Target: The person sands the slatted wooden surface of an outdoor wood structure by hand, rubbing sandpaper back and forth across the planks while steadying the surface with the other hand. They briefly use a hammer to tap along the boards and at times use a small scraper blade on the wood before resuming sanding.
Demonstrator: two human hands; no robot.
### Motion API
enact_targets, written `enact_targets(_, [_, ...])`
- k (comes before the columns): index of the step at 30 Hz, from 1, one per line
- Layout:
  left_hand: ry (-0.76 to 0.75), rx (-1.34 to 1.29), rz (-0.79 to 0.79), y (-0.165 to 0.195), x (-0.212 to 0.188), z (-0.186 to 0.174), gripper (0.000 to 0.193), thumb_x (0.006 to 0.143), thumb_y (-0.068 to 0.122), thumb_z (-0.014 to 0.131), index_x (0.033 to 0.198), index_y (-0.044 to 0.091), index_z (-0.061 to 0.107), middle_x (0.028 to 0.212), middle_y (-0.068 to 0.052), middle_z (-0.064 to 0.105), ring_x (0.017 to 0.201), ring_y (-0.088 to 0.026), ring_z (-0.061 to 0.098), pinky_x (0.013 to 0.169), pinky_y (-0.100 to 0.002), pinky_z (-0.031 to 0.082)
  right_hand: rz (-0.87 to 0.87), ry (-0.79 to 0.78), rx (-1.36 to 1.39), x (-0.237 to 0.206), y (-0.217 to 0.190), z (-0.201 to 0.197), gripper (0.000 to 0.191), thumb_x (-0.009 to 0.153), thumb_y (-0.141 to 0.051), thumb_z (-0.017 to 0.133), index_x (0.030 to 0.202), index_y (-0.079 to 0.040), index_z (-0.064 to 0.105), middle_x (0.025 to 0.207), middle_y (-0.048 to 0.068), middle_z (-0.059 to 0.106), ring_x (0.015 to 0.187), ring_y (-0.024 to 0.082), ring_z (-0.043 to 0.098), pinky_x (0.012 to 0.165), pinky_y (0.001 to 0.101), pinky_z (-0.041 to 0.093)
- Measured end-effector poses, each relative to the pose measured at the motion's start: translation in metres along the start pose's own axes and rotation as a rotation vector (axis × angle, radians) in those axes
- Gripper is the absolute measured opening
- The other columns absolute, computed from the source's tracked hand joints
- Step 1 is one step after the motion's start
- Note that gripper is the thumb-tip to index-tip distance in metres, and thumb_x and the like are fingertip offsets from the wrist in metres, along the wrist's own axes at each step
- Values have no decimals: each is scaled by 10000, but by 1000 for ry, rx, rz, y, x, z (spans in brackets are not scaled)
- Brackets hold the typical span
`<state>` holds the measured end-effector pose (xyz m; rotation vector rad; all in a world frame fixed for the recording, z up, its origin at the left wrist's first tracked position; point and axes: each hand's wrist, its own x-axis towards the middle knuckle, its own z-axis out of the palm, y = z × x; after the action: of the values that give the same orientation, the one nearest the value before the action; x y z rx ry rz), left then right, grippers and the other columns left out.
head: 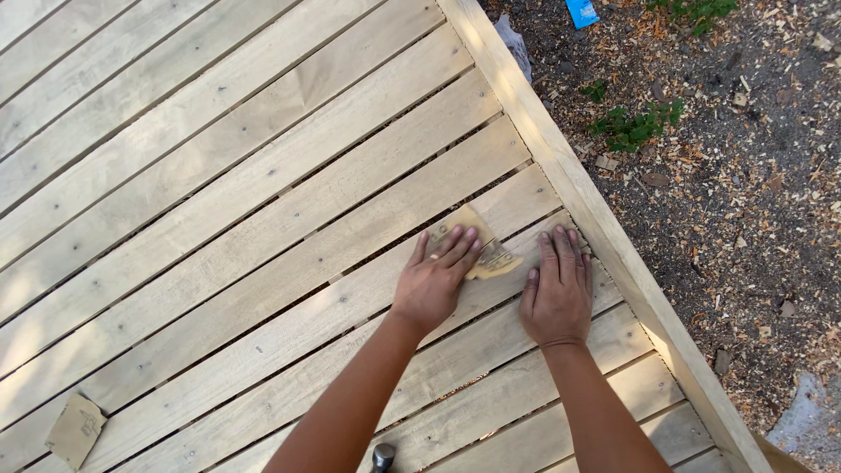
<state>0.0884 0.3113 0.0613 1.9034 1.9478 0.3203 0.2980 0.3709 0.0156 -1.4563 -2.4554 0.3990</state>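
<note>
Left hand: flat, open, pressing sandpaper onto slats.
Right hand: open, flat on a slat beside it.

left hand: bare, no glove, no ring
right hand: bare, no glove
forearms: bare, no sleeves, no watch

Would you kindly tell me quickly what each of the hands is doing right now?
Left hand: open, pressed flat on the sandpaper sheet.
Right hand: open, flat on a wooden slat, holding nothing.
</note>
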Motion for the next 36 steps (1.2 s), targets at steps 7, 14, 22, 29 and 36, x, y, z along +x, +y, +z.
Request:
enact_targets(7, [-85, -6, -211, -38, -102, -3, 606, 902, 172, 588, 1499, 206, 493, 1597, 22, 418, 1493, -179, 338, 1203, -597, 177, 16, -21, -26, -1, -4, 3, 565, 970, -197, 491, 1513, -40, 478, 1628, 148, 395, 1536, 344, 331, 1240, 538, 255])
enact_targets(14, [11, -33, 19, 36, 93, 14, 557, 947, 175, 550, 1500, 209, 500, 1615, 57, 412, 1509, -154, 333, 1254, -574, 156, 56, -68, -18, -1, -4, 3, 589, 930, -175, 490, 1506, -50, 470, 1591, 144, 402, 1537, 353, 319, 1242, 548, 254])
enact_targets(22, [-241, 42, -29, -27, -49, -20, 631, 927, 200, 548, 1541, 272, 419, 1616, 89, 352, 1495, -143, 283, 1210, -600, 108, 33, -29, -10, -1, -9, 1, 583, 929, -155, 495, 1502, -54, 465, 1618, 139, 390, 1535, 324, 328, 1239, 536, 246])
enact_targets(29, [-7, -66, 6, 22, 79, 16, 530, 998, 201, 525, 1525, 223, 469, 1624, 54, 399, 1513, -182, 332, 1233, -599, 142, 51, -37, 17, 2, -11, 0, 602, 912, -158, 502, 1499, -32, 464, 1599, 179, 392, 1528, 343, 322, 1223, 552, 250])
enact_targets(36, [-119, -35, 15, -5, 2, -11, 583, 932, 153, 541, 1506, 250, 490, 1602, 68, 407, 1496, -168, 326, 1220, -594, 140, 27, -28, 13, -1, -11, 1, 586, 920, -163, 499, 1495, -49, 475, 1608, 156, 402, 1523, 345, 339, 1228, 549, 259])
